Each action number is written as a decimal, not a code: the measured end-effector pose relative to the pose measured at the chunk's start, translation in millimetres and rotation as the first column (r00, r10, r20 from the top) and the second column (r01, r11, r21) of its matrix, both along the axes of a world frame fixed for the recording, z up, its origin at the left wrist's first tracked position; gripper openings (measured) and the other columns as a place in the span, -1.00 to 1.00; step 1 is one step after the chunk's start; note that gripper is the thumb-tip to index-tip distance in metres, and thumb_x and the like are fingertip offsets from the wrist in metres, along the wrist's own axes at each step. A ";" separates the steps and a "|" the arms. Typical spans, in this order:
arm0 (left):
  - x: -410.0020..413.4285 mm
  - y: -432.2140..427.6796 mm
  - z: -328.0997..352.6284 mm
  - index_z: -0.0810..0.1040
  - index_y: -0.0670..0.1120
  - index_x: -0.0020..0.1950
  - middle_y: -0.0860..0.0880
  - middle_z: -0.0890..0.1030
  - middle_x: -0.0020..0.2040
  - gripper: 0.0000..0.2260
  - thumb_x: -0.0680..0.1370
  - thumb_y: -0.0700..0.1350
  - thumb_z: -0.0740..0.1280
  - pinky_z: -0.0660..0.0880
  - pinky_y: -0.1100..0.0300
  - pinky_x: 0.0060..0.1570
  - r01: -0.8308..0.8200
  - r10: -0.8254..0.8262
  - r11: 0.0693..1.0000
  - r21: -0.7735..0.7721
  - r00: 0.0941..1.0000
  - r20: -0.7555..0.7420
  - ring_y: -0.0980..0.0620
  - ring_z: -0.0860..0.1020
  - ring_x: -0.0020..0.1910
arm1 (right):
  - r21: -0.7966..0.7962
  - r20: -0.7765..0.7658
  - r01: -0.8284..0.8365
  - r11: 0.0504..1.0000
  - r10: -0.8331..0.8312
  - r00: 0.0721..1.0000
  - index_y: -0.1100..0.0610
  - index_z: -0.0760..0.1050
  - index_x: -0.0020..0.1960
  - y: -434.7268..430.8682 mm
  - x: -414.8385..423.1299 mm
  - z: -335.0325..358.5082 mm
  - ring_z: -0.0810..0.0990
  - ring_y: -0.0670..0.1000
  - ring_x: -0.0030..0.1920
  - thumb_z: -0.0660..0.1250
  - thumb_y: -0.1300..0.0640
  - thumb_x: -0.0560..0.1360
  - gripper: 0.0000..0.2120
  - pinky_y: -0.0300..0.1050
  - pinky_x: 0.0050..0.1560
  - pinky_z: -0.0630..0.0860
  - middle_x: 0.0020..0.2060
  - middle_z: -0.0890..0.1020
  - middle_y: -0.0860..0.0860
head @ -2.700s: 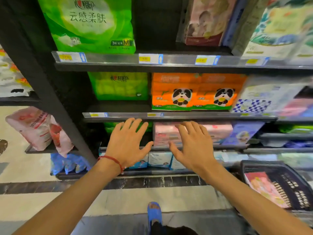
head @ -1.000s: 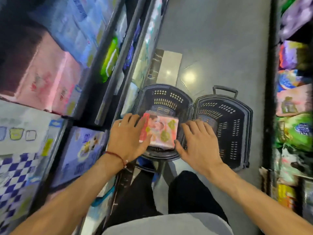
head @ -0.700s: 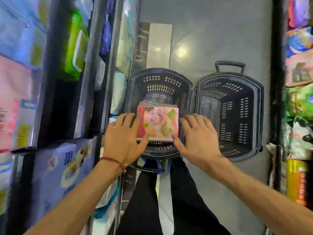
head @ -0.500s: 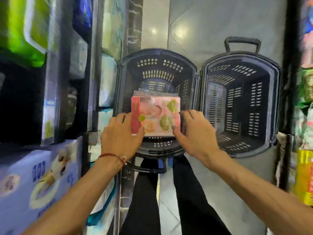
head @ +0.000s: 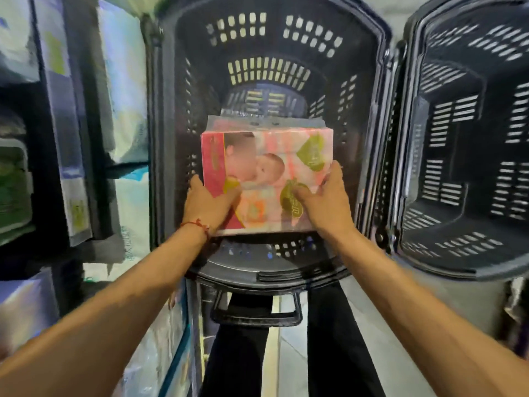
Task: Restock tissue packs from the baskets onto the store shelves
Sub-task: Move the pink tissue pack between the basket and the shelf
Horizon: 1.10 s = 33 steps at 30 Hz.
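Pack: the pink plastic-wrapped tissue pack with a baby picture [head: 266, 179] is inside the dark slotted plastic basket [head: 169, 110], between your hands.
Left hand: your left hand [head: 206, 203] grips its left edge, fingers [head: 195, 182] clamped round the side.
Right hand: your right hand [head: 327, 204] clamps the right edge.
Beside: a second dark basket [head: 415, 144] stands just to the right.
Left: blurred store shelves [head: 77, 138].

**No wording can be read**

The pack [head: 266, 179] carries gold seals [head: 292, 202] with raised marks and a red strip [head: 213, 164] of print down its left edge, all too blurred to make out. A white pack [head: 128, 224] at the left shows a line of small dark characters (running sideways), also unreadable. The yellow tag [head: 76, 214] is smeared.
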State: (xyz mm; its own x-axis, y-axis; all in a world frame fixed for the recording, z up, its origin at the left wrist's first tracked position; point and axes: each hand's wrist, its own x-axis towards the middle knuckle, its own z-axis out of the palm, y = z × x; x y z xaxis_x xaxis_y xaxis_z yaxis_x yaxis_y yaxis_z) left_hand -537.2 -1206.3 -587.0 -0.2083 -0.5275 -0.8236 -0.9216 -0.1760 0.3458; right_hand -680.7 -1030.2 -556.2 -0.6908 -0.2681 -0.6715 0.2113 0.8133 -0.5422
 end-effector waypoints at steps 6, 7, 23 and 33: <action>15.4 2.4 -48.5 0.57 -0.16 0.20 -0.09 0.72 0.02 -0.25 0.16 0.25 0.57 0.60 -0.13 0.17 -0.117 0.121 0.991 0.058 0.989 -0.081 -0.11 0.69 0.03 | 0.082 -0.043 0.098 0.992 -0.094 0.995 0.02 0.40 0.29 -12.5 8.2 -11.4 0.59 0.11 0.23 0.55 -0.04 0.33 -0.39 0.19 0.23 0.57 0.23 0.57 0.03; 16.8 5.5 -48.9 0.58 -0.15 0.20 -0.09 0.72 0.02 -0.27 0.14 0.21 0.58 0.60 -0.15 0.16 -0.128 0.133 0.990 0.064 0.987 -0.090 -0.12 0.69 0.03 | 0.081 -0.030 0.101 0.992 -0.099 0.995 0.01 0.40 0.29 -13.1 7.9 -9.2 0.60 0.11 0.23 0.56 -0.06 0.30 -0.37 0.19 0.22 0.58 0.23 0.58 0.03; 15.4 29.8 147.2 0.46 -0.08 0.18 -0.01 0.65 0.00 -0.40 0.26 0.07 0.62 0.60 0.06 0.01 -0.390 0.380 0.921 -0.006 0.900 -0.214 0.00 0.65 -0.07 | -0.048 0.062 0.044 0.998 -0.041 0.997 0.01 0.47 0.26 16.7 -0.5 160.5 0.66 -0.07 0.05 0.61 0.14 0.46 -0.53 0.08 0.16 0.62 0.08 0.66 -0.08; 25.2 113.1 300.5 0.42 -0.08 0.07 -0.09 0.64 -0.03 -0.41 0.22 -0.07 0.69 0.65 0.03 -0.13 -0.654 0.657 0.743 0.141 0.674 -0.337 -0.03 0.67 -0.14 | -0.121 -0.088 -0.071 0.990 0.060 0.994 -0.14 0.38 0.17 54.1 -33.1 298.6 0.66 0.04 0.06 0.56 -0.31 0.15 -0.31 0.27 0.07 0.64 0.10 0.60 -0.07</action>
State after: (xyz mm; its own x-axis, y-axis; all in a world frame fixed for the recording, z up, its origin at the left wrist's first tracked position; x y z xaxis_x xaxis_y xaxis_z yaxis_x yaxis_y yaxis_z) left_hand -512.0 -1093.2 -286.4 -0.0782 -0.6324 -0.7707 -0.3878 -0.6929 0.6079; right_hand -713.8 -976.2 -257.7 -0.7219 -0.3918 -0.5704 0.1090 0.7496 -0.6529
